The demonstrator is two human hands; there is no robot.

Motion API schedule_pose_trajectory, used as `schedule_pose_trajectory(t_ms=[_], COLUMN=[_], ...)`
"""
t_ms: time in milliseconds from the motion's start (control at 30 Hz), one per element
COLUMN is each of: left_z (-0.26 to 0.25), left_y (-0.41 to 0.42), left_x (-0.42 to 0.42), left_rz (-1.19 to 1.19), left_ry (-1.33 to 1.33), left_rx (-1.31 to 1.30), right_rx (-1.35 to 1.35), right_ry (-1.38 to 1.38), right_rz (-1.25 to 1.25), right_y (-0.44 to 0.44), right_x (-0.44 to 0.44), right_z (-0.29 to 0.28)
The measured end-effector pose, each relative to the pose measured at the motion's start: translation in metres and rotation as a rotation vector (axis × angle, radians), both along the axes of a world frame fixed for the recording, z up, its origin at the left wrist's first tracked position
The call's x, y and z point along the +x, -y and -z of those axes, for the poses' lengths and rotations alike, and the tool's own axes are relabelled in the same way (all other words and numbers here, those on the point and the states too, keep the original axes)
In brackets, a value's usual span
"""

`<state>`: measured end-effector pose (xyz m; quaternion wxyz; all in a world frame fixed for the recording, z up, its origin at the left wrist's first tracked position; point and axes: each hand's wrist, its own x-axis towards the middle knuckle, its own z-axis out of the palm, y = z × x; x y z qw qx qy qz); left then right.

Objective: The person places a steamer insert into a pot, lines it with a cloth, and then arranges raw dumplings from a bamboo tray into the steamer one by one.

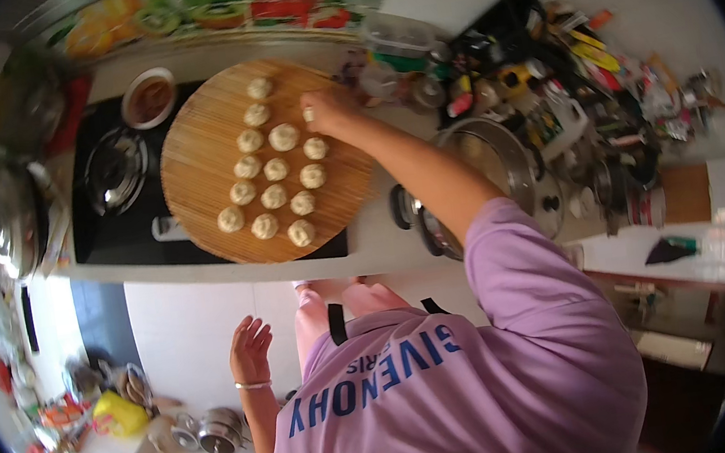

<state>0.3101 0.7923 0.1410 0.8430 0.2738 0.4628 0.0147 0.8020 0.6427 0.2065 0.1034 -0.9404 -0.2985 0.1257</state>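
My right hand [329, 112] is over the right part of a round wooden board [192, 135], with its fingers curled downward. A small pale spot shows at the fingers; I cannot tell whether it is dough or a ring. Several pleated, round, filled buns [275, 169] stand apart in slanting rows on the board. The nearest one to that hand is a bun [315, 148] just below it. My left hand [252, 347] hangs below the counter edge, empty, fingers slightly apart, a bracelet at its wrist.
The board overlaps a black cooktop [123, 239]. A bowl [148, 98] with brownish contents sits at its back left. Under my right forearm stands a steel pot [507, 141] with dark handles. Crowded jars, bottles and a plastic container [399, 35] fill the counter's right side.
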Motion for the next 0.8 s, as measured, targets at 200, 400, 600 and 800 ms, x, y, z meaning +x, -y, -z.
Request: schedule_pose_trajectory(t_ms=[200, 400, 600, 800], left_z=[0.006, 0.008, -0.005, -0.01], left_y=[-0.007, 0.006, 0.028, 0.043], left_x=[0.018, 0.04, 0.072, 0.08], left_rz=[0.088, 0.158, 0.276, 0.3], left_ry=[0.034, 0.005, 0.017, 0.019], left_rx=[0.001, 0.006, 0.024, 0.03], right_rx=[0.37, 0.825, 0.193, -0.001], right_ry=[-0.345, -0.105, 0.246, 0.334], right_rz=[0.152, 0.34, 0.512, 0.491], right_y=[0.044, 0.212, 0.315, 0.316], right_x=[0.008, -0.067, -0.111, -0.104], right_z=[-0.055, -0.129, -0.093, -0.072])
